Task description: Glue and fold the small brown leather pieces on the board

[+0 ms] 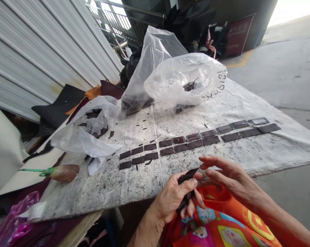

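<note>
My left hand (171,199) is closed around a bundle of thin dark strips (187,175), fabric or leather, at the table's near edge. Beside it, my right hand (227,173) has its fingers stretched out and apart close to the bundle's upper end; I see nothing held in it. Beyond my hands, two rows of small dark rectangular pieces cross the table. The front row (180,148) is plain dark pieces. In the back row, several pieces toward the right, such as one pale-centred piece (258,121), have clear, shiny edges.
A light, scrap-strewn cloth (247,103) covers the table. Open clear plastic bags (167,77) with dark pieces stand at the back. Another plastic bag (106,109) lies left, near a brown bulb-shaped object with a green stem (66,172). An orange patterned apron (216,219) covers my lap.
</note>
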Motion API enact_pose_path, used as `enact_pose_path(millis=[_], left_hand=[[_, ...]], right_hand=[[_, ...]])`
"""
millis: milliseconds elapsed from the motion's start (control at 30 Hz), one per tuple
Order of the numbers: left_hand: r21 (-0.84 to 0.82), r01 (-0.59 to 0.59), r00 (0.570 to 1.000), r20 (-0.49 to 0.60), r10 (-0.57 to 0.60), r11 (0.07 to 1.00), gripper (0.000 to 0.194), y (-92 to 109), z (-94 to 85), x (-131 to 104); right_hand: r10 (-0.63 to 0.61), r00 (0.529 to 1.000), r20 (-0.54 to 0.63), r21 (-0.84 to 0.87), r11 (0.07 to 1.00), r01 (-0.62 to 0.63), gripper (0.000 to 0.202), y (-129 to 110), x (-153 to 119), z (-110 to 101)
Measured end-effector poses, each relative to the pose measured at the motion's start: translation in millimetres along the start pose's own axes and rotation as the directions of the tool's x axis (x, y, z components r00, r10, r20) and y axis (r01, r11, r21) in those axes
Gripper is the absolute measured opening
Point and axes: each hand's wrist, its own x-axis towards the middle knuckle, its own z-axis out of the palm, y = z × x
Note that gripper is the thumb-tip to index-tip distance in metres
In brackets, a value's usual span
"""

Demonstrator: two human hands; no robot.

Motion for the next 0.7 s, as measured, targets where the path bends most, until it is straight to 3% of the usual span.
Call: enact_pose_path(millis=[133, 333, 533, 700], left_hand=[[-0.024, 0.039, 0.999, 0.028, -0.039, 0.999, 0.051, 2, -3.9, 6], [-0.016, 0.091, 0.992, 0.088, -0.089, 0.996, 0.043, 0, -4.8, 12], [0.029, 0.096, 0.994, 0.053, -0.097, 0.995, 0.047, 4, -8.6, 8], [0.080, 0.114, 0.993, 0.011, -0.115, 0.990, 0.046, 11, -19.1, -5]], right_hand=[[0.086, 0.996, -0.022, 0.048, 0.995, -0.084, 0.043, -6, -1, 0], [0.011, 0.995, -0.097, -0.126, 0.992, -0.023, 0.034, -7, 3, 5], [0.089, 0.980, -0.177, 0.057, 0.995, -0.080, 0.037, -12, 5, 8], [0.001, 0.967, -0.256, -0.263, 0.962, -0.070, 0.041, -17, 12, -3]])
